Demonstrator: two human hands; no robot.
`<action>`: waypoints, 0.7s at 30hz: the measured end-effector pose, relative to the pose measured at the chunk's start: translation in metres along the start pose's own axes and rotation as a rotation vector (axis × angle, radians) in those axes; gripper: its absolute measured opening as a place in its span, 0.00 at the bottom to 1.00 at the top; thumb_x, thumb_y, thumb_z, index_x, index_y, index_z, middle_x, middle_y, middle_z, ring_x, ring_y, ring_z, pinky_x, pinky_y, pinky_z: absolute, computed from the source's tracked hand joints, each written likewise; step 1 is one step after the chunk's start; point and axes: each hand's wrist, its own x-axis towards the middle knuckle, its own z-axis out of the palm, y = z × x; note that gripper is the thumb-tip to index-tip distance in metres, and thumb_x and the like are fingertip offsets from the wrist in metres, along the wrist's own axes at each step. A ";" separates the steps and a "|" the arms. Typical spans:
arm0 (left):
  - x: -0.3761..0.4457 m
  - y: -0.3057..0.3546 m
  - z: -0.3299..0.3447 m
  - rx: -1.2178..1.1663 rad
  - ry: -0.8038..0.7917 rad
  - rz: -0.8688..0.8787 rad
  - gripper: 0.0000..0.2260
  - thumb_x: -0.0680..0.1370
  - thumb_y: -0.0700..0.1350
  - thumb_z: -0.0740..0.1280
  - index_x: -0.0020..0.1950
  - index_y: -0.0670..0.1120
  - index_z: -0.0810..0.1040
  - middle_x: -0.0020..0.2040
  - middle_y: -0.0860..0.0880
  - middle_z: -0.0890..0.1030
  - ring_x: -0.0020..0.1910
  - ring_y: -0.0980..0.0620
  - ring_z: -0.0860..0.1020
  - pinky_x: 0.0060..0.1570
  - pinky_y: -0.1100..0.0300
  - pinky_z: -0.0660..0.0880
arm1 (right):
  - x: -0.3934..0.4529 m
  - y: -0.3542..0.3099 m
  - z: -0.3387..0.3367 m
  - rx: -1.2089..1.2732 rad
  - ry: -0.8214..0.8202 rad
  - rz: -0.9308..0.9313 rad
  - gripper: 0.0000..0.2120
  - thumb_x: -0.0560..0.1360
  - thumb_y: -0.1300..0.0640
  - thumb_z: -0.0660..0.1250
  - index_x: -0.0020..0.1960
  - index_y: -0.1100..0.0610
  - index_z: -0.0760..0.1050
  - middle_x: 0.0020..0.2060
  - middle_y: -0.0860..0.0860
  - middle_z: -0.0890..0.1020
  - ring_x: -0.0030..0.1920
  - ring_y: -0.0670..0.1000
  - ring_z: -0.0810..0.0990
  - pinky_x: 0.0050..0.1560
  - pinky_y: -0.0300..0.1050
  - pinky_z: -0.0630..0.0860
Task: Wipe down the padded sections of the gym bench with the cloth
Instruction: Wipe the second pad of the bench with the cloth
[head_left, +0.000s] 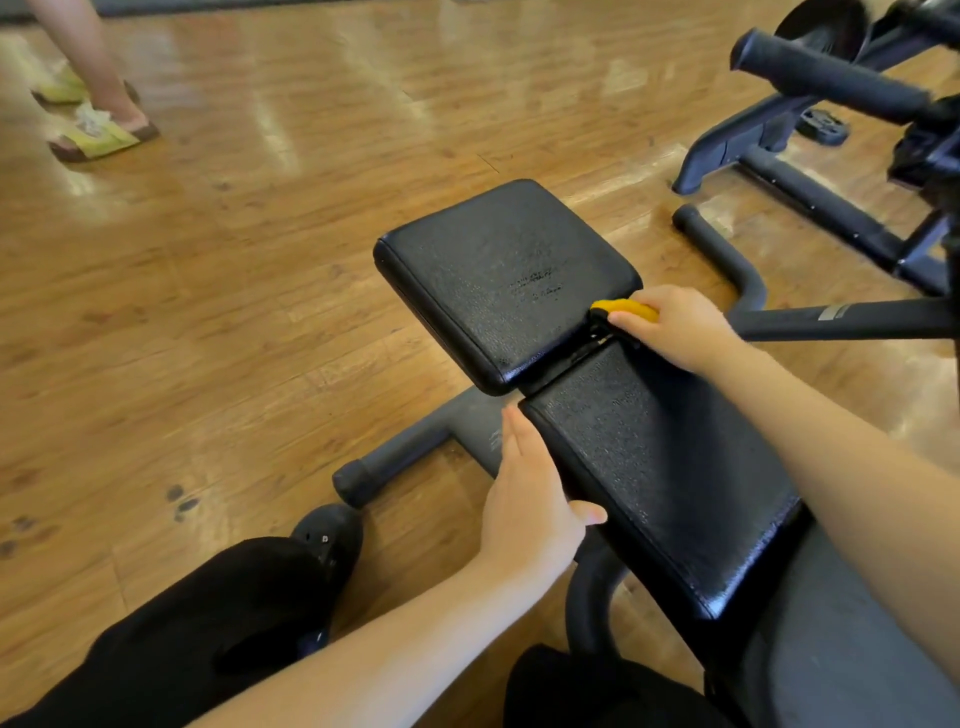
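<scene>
Right hand (680, 327) gripping yellow cloth (626, 307) at bench (665, 467) pad gap; left hand (530, 499) fingers straight, thumb hooked, against near pad's left edge.

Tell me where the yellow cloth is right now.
In the head view, the yellow cloth is gripped by the right hand, at the gap between the far black padded section and the near black padded section.
</scene>
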 end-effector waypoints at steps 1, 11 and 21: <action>0.001 0.000 -0.001 -0.001 0.011 0.006 0.53 0.69 0.47 0.75 0.75 0.47 0.35 0.77 0.50 0.44 0.75 0.52 0.53 0.69 0.59 0.59 | -0.004 -0.009 0.008 -0.037 0.053 -0.024 0.15 0.76 0.49 0.63 0.38 0.59 0.73 0.35 0.55 0.76 0.43 0.59 0.76 0.41 0.48 0.65; 0.001 -0.005 -0.002 -0.034 0.036 -0.004 0.53 0.69 0.48 0.75 0.75 0.49 0.36 0.77 0.52 0.47 0.74 0.52 0.55 0.69 0.57 0.61 | -0.041 -0.052 0.016 0.056 -0.116 -0.319 0.15 0.74 0.46 0.64 0.54 0.56 0.77 0.49 0.53 0.81 0.50 0.53 0.77 0.54 0.50 0.73; 0.011 -0.010 -0.002 -0.084 0.052 -0.006 0.53 0.69 0.44 0.75 0.75 0.46 0.34 0.77 0.51 0.43 0.75 0.53 0.50 0.70 0.59 0.57 | -0.005 -0.028 0.030 0.133 0.157 0.163 0.16 0.76 0.48 0.62 0.56 0.58 0.76 0.55 0.57 0.80 0.57 0.58 0.75 0.56 0.50 0.70</action>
